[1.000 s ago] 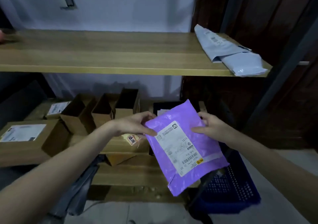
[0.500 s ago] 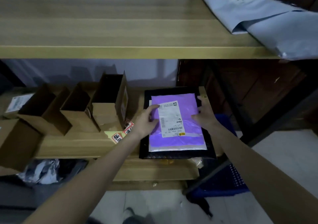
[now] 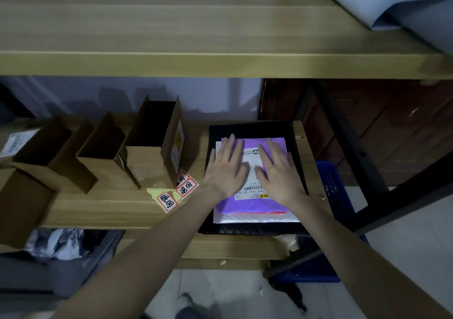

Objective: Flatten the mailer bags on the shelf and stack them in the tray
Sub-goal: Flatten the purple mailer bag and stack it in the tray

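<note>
Purple mailer [image 3: 247, 204] lies in black tray [image 3: 250, 230] at lower shelf's right end, atop a white one; left hand [image 3: 224, 171] and right hand [image 3: 278, 174] press flat, gripping nothing; grey mailers [image 3: 397, 2] on upper shelf [image 3: 171, 36] right corner remain.

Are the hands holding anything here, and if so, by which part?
Nothing is gripped. The left hand and right hand press flat, fingers straight, on the purple mailer bag in the black tray.

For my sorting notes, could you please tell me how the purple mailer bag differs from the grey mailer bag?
The purple mailer bag lies flat in the black tray on the lower shelf; the grey mailer bag lies on the upper shelf, folded and rumpled. Both hands, left hand and right hand, press the purple one; nothing touches the grey one. Both are soft plastic.
</note>
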Demonstrator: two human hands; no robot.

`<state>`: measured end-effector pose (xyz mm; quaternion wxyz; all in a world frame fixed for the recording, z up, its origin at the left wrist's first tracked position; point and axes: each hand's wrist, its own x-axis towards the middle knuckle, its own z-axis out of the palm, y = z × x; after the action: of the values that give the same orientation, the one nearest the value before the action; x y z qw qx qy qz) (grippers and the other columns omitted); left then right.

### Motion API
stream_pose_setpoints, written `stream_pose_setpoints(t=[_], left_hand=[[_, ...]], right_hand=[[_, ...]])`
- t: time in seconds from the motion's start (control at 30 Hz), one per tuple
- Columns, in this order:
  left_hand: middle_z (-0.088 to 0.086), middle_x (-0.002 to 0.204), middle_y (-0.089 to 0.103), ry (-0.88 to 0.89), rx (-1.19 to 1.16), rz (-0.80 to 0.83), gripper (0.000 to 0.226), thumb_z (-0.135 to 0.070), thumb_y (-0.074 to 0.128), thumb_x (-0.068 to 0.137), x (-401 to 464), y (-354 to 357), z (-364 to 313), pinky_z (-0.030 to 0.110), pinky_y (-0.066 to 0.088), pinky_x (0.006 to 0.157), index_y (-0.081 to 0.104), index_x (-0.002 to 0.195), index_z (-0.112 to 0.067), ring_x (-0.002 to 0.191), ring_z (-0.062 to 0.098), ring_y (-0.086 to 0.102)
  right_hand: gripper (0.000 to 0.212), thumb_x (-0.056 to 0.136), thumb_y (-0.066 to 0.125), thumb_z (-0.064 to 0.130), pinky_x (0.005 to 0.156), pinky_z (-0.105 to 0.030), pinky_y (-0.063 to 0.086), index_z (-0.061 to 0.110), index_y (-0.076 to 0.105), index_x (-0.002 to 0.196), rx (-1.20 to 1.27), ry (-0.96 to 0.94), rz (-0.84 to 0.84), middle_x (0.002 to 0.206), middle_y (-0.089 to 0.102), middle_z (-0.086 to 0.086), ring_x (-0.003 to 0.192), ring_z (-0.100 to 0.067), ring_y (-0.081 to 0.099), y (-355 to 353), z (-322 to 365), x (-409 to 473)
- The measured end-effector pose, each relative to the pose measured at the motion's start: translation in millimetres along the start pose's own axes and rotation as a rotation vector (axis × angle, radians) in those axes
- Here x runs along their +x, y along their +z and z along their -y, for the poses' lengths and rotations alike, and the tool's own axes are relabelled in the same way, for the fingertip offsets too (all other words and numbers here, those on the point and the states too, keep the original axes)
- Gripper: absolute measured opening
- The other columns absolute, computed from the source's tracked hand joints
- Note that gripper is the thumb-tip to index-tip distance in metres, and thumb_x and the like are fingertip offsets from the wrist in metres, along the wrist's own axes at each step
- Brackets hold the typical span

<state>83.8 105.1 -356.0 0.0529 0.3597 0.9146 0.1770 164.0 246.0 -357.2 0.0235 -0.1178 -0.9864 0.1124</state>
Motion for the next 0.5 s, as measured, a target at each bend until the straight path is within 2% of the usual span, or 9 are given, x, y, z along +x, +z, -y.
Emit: stream_pose_setpoints(t=[0.03, 0.13, 0.33, 0.5], left_hand=[[0.001, 0.159, -0.015, -0.002, 0.040, 0.059, 0.061, -0.043, 0.019, 0.100, 0, 8, 1, 0.042, -0.005, 0.119, -0.005, 0.150, -0.020, 0.146, 0.017, -0.014], [0.000, 0.157, -0.022, -0.011, 0.120, 0.159, 0.057, -0.041, 0.011, 0.101, -4, 24, 5, 0.039, -0.004, 0.120, -0.015, 0.148, -0.023, 0.144, 0.015, -0.020], [-0.001, 0.155, -0.026, -0.026, 0.136, 0.164, 0.057, -0.043, 0.009, 0.100, -2, 30, 4, 0.036, -0.008, 0.118, -0.021, 0.145, -0.024, 0.143, 0.014, -0.023], [-0.001, 0.154, -0.028, -0.018, 0.104, 0.185, 0.057, -0.043, 0.008, 0.100, -1, 33, 8, 0.036, -0.007, 0.119, -0.022, 0.145, -0.024, 0.142, 0.013, -0.025]], right_hand=[[0.065, 0.095, 0.014, 0.049, 0.119, -0.048, 0.006, 0.017, 0.007, 0.151, -0.027, -0.011, 0.044, 0.160, -0.003, -0.008, 0.148, -0.022, -0.004, 7, 1, -1], [0.062, 0.099, 0.018, 0.046, 0.118, -0.044, -0.006, 0.021, -0.008, 0.149, -0.066, -0.005, 0.094, 0.158, -0.016, -0.002, 0.145, -0.017, -0.017, 21, -5, -2], [0.061, 0.099, 0.016, 0.046, 0.116, -0.040, -0.013, 0.024, -0.016, 0.147, -0.042, -0.008, 0.146, 0.156, -0.025, 0.000, 0.142, -0.014, -0.025, 22, -7, -1], [0.061, 0.100, 0.014, 0.046, 0.117, -0.040, -0.014, 0.024, -0.019, 0.146, -0.029, -0.009, 0.187, 0.154, -0.029, 0.001, 0.141, -0.014, -0.028, 21, -8, -1]])
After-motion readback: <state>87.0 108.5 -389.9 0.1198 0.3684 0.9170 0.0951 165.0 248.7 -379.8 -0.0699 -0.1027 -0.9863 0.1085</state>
